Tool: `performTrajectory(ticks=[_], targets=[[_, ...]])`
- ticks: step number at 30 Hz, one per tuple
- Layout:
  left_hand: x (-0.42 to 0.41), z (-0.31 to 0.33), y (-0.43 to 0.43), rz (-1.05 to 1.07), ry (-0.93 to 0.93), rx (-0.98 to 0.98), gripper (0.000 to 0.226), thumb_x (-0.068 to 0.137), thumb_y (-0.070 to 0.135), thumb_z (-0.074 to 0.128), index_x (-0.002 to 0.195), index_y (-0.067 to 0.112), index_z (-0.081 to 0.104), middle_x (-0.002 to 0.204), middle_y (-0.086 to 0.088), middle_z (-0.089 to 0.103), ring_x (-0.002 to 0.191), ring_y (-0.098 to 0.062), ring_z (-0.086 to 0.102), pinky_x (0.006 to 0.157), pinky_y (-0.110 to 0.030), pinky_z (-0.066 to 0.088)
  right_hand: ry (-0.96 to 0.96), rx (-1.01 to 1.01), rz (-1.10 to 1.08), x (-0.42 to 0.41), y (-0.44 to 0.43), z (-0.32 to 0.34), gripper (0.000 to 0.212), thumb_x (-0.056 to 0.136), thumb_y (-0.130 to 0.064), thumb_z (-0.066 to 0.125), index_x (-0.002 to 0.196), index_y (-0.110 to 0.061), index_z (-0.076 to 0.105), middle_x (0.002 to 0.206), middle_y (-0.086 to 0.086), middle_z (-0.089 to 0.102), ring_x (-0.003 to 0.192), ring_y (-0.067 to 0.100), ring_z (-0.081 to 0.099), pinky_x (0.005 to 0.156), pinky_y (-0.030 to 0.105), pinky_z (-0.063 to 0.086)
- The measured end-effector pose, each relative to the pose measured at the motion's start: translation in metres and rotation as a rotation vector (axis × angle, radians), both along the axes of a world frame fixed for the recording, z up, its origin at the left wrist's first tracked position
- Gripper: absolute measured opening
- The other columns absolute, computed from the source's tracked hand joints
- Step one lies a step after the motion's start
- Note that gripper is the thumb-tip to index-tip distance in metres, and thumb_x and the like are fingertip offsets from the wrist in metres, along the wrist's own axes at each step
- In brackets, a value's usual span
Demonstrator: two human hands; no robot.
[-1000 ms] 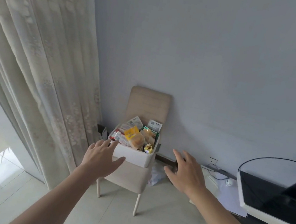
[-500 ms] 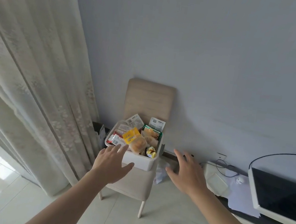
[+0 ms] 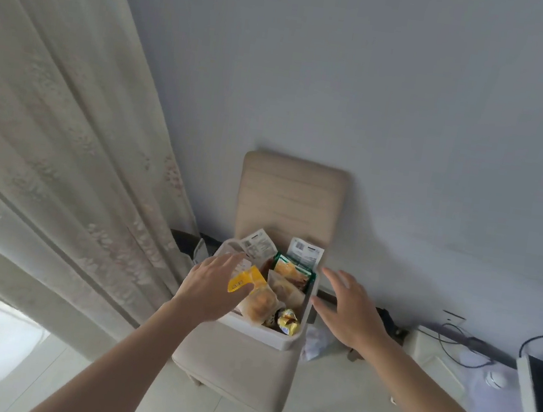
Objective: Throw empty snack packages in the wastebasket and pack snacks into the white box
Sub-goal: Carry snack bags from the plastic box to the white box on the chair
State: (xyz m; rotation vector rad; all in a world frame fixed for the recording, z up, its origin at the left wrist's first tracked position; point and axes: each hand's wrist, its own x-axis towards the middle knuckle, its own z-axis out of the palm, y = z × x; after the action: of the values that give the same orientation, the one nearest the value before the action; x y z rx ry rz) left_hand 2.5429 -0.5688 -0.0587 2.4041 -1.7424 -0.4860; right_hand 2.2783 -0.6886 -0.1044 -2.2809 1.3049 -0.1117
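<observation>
Snack-filled white plastic box (image 3: pixel 260 333) on the beige upholstered chair (image 3: pixel 290 198); left hand (image 3: pixel 209 284) over its left edge, right hand (image 3: pixel 349 311) just beside its right wall, both spread and empty. Advisable: grip both walls evenly, lift level; packets (image 3: pixel 292 272) overtop the rim

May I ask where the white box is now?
In the head view, the white box sits lower centre on the beige chair by the wall, between the left hand and the right hand.
</observation>
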Motion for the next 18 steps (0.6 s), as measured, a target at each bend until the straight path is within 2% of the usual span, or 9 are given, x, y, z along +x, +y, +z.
performTrajectory(ticks=[3, 6, 9, 14, 18], targets=[[0.015, -0.013, -0.021, 0.038, 0.066, -0.004, 0.070, 0.097, 0.064, 0.048, 0.157, 0.034, 0.029, 0.158, 0.005, 0.042, 0.144, -0.021, 0.040, 0.118, -0.044, 0.031, -0.034, 0.037, -0.022, 0.008, -0.027, -0.005, 0.083, 0.080, -0.082, 0.028, 0.153, -0.042, 0.022, 0.161, -0.002, 0.032, 0.147, 0.022, 0.032, 0.116, 0.048, 0.036], [0.033, -0.025, -0.043, 0.064, 0.096, 0.013, 0.068, 0.097, 0.063, 0.048, 0.156, 0.035, 0.030, 0.157, 0.005, 0.044, 0.143, -0.022, 0.040, 0.117, -0.046, 0.033, -0.054, 0.055, -0.039, 0.018, -0.049, -0.009, 0.074, 0.090, -0.073, 0.040, 0.154, -0.041, 0.024, 0.160, -0.001, 0.032, 0.147, 0.021, 0.032, 0.117, 0.045, 0.035], [0.056, -0.038, -0.068, 0.070, 0.144, 0.033, 0.070, 0.095, 0.067, 0.046, 0.156, 0.038, 0.028, 0.157, 0.005, 0.044, 0.143, -0.022, 0.041, 0.117, -0.049, 0.035, -0.083, 0.077, -0.049, 0.034, -0.069, -0.015, 0.069, 0.093, -0.069, 0.043, 0.153, -0.042, 0.024, 0.160, -0.003, 0.032, 0.147, 0.019, 0.031, 0.117, 0.043, 0.035], [0.089, -0.058, -0.116, 0.016, 0.217, 0.032, 0.073, 0.093, 0.070, 0.046, 0.157, 0.040, 0.025, 0.161, 0.008, 0.038, 0.148, -0.020, 0.034, 0.119, -0.052, 0.032, -0.131, 0.071, -0.098, 0.069, -0.103, -0.024, 0.066, 0.097, -0.057, 0.053, 0.155, -0.035, 0.030, 0.158, -0.008, 0.035, 0.145, 0.012, 0.030, 0.114, 0.031, 0.025], [0.120, -0.074, -0.154, -0.056, 0.256, 0.005, 0.066, 0.097, 0.060, 0.052, 0.155, 0.043, 0.027, 0.159, 0.010, 0.039, 0.146, -0.017, 0.037, 0.118, -0.048, 0.033, -0.144, 0.088, -0.138, 0.096, -0.127, -0.037, 0.064, 0.098, -0.054, 0.053, 0.154, -0.034, 0.031, 0.157, -0.009, 0.036, 0.145, 0.009, 0.031, 0.118, 0.036, 0.027]])
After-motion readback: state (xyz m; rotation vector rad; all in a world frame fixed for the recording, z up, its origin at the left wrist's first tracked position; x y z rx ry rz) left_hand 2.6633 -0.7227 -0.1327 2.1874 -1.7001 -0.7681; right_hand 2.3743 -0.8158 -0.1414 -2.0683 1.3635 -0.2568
